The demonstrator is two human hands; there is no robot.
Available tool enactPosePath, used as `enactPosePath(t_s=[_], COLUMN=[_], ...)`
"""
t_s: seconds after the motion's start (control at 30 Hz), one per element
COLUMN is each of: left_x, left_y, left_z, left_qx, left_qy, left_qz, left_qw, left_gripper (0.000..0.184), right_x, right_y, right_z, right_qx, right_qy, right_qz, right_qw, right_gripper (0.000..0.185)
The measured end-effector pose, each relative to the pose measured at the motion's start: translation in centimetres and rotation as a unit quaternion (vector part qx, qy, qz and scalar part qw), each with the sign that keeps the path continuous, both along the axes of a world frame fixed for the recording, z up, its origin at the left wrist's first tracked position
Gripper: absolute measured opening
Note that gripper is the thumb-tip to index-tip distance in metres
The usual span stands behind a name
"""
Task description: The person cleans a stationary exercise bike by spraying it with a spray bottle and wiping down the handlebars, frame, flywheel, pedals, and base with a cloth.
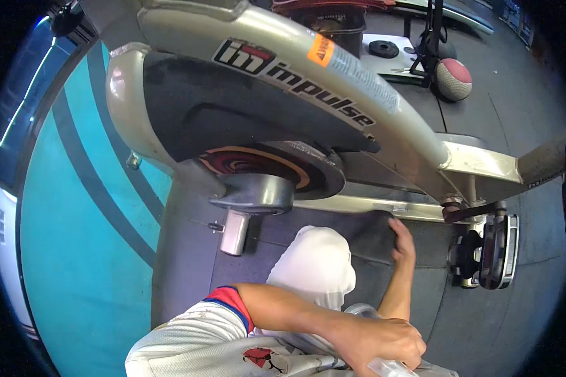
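Observation:
My left hand point(387, 342), at the end of the arm crossing from the left, is closed around a clear plastic bottle point(361, 310), whose whitish part shows below the fingers. Farther forward, my right hand point(402, 240) grips the edge of a dark cloth point(374, 235), which hangs low over the floor mats beside the bike's silver base bar point(358, 206). The cloth's far side blends into the dark floor. A white-clothed knee point(314, 261) is left of the cloth.
A large exercise bike frame point(264, 38) with a round flywheel cover point(321, 169) spans the view. Its pedal point(500, 254) is at right. A teal wall panel point(63, 251) stands at left. A red and grey ball point(453, 80) and a black weight plate point(383, 49) are behind.

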State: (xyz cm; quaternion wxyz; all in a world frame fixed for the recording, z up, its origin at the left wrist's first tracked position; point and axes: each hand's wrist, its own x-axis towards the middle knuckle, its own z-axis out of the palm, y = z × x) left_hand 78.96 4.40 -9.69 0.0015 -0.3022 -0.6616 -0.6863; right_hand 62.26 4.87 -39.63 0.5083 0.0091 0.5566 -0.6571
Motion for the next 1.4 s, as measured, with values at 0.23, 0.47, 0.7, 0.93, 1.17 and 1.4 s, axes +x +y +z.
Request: enactPosePath(t_s=[0.23, 0.47, 0.7, 0.93, 1.17, 1.4], left_x=[-0.8, -1.9, -4.2, -6.1, -10.0, -11.8], left_y=[0.9, 2.0, 2.0, 3.3, 5.4, 3.4], left_z=[0.0, 0.3, 1.3, -0.9, 3.2, 18.6], left_qx=[-0.013, 0.037, -0.105, -0.065, -0.061, -0.109], left_qy=[0.006, 0.058, -0.048, -0.036, -0.15, -0.241], left_qz=[-0.034, 0.022, -0.105, -0.146, -0.232, -0.149], left_qw=[0.999, 0.997, 0.988, 0.986, 0.959, 0.953], left_gripper=[0.029, 0.028, 0.028, 0.029, 0.03, 0.026], right_x=[-8.3, -9.2, -14.5, -21.3, -23.5, -25.9], right_y=[14.0, 17.2, 26.5, 26.1, 16.7, 15.3], right_z=[-0.4, 11.3, 30.4, 47.0, 60.5, 67.7], right_qx=[0.008, -0.042, -0.484, 0.056, 0.116, 0.331], right_qy=[0.178, 0.319, 0.433, 0.871, 0.847, 0.739], right_qz=[-0.415, -0.584, -0.395, -0.396, -0.291, -0.096], right_qw=[0.892, 0.745, 0.65, 0.287, 0.429, 0.579], right_gripper=[0.057, 0.052, 0.05, 0.042, 0.025, 0.015])
